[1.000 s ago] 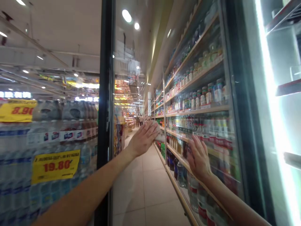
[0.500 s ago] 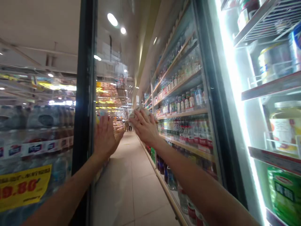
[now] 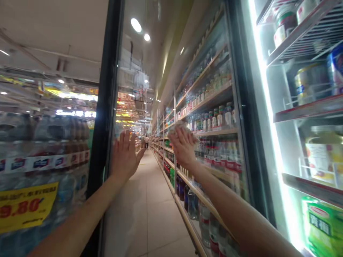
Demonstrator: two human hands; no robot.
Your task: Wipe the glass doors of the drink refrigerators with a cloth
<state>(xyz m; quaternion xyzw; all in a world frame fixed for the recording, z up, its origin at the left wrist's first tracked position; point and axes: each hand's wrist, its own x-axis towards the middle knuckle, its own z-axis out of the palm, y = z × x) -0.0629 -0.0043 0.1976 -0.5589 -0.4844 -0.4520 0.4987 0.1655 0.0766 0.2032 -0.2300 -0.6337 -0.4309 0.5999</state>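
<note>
A glass door (image 3: 150,103) with a dark frame (image 3: 107,89) stands in front of me. My left hand (image 3: 124,155) lies flat on the glass beside the left frame, fingers up and thumb apart, holding nothing. Under my right hand (image 3: 183,148), a crumpled pale cloth (image 3: 192,138) is pressed to the pane. Most of the cloth is hidden by the palm and fingers; its edge shows above and to the right of them.
Lit cooler shelves (image 3: 308,112) with jars and a green bag (image 3: 323,223) stand at right. Packed bottles (image 3: 45,142) with a yellow price sign (image 3: 28,205) are at left. Through the glass appear bottle shelves, an aisle floor (image 3: 134,214) and distant people (image 3: 146,142).
My right hand has slid to the right across the glass with the cloth. My left hand stays flat by the frame. The view has shifted slightly.
</note>
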